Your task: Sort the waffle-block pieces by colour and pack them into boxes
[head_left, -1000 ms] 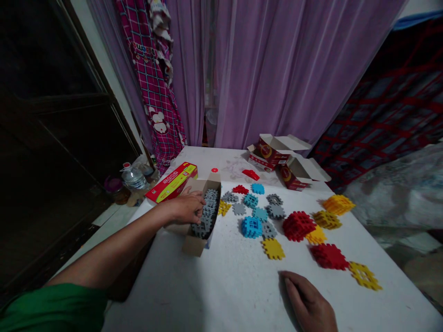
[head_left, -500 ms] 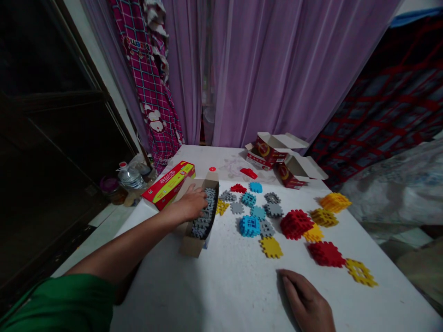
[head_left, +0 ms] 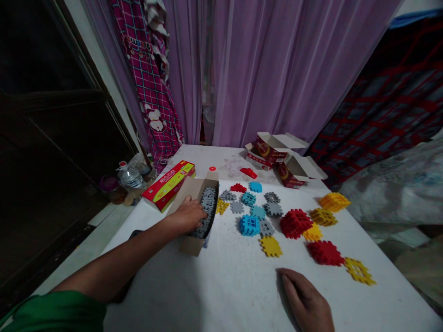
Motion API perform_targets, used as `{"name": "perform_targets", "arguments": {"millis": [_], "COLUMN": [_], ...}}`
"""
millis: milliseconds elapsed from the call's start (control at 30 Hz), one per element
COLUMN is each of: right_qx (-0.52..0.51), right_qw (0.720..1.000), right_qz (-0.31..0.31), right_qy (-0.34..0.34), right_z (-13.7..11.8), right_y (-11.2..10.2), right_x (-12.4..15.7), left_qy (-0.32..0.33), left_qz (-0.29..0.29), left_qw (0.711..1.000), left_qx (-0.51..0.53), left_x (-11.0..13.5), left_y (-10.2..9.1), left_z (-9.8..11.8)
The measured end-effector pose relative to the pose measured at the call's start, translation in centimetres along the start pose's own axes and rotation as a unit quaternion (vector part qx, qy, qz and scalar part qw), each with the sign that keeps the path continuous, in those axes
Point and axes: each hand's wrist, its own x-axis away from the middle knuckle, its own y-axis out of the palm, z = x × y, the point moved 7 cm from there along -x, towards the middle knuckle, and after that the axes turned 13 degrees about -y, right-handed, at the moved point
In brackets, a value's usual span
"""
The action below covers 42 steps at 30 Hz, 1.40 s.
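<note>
My left hand (head_left: pixel 190 215) reaches over the near left side of an open cardboard box (head_left: pixel 190 246). Its fingers, bent downward, touch the rows of grey interlocking plastic tiles (head_left: pixel 208 197) packed inside; the fingertips are partly hidden. On the white table (head_left: pixel 228 295) my right hand (head_left: pixel 306 299) rests on its side, loosely curled, thumb close to the index finger and nothing visible in it. Nearest to it lie a yellow tile (head_left: pixel 271 246) and a stack of red tiles (head_left: pixel 326 253). A blue tile cube (head_left: pixel 249 225) sits mid-table.
A red and yellow box (head_left: pixel 169 184) lies left of the open one. Open red boxes (head_left: pixel 293 170) stand at the back right. More red tiles (head_left: pixel 296 223), yellow tiles (head_left: pixel 334 201) and grey tiles (head_left: pixel 273 209) are spread across the right half. Purple curtains (head_left: pixel 263 69) hang behind.
My left hand has drawn back toward the near end of the open box, its fingers more bent over the grey tiles. My right hand stays in place.
</note>
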Motion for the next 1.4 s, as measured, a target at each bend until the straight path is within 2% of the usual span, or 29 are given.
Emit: {"name": "perform_targets", "arguments": {"millis": [300, 633, 733, 867, 967, 1100, 1200, 1300, 1400], "right_qx": [-0.009, -0.015, -0.016, -0.032, -0.066, -0.095, -0.113, -0.125, -0.134], "right_qw": [1.0, 1.0, 1.0, 0.999, 0.996, 0.989, 0.984, 0.981, 0.982], "right_qz": [0.006, 0.001, -0.002, 0.004, 0.018, 0.066, 0.095, 0.105, 0.097], "right_qy": [0.007, 0.021, 0.021, 0.033, 0.061, 0.093, 0.103, 0.102, 0.086], "right_z": [0.1, 0.1, 0.1, 0.3, 0.7, 1.4, 1.7, 1.7, 1.5], "right_y": [0.0, 0.1, 0.2, 0.1, -0.1, -0.8, -1.2, -1.3, -1.2], "right_x": [0.1, -0.1, 0.0, 0.0, -0.1, -0.3, -0.4, -0.5, -0.7], "left_qy": [-0.028, -0.015, -0.006, -0.019, 0.001, 0.082, 0.11, 0.082, 0.051], "left_qz": [0.004, 0.003, 0.021, 0.066, 0.091, 0.1, 0.07, 0.035, 0.01], "left_qw": [1.0, 1.0, 0.998, 0.996, 0.995, 0.991, 0.991, 0.995, 0.997], "left_qx": [0.009, 0.015, 0.053, 0.057, 0.041, 0.037, 0.032, 0.047, 0.052], "left_x": [0.5, 0.2, 0.7, 0.7, -0.8, -4.7, -8.6, -12.4, -15.4], "left_y": [-0.9, -0.3, -1.7, -5.0, -7.3, -8.7, -8.3, -7.3, -5.9], "left_z": [-0.3, -0.2, -1.1, -1.7, 0.4, 6.2, 10.7, 14.1, 16.5]}}
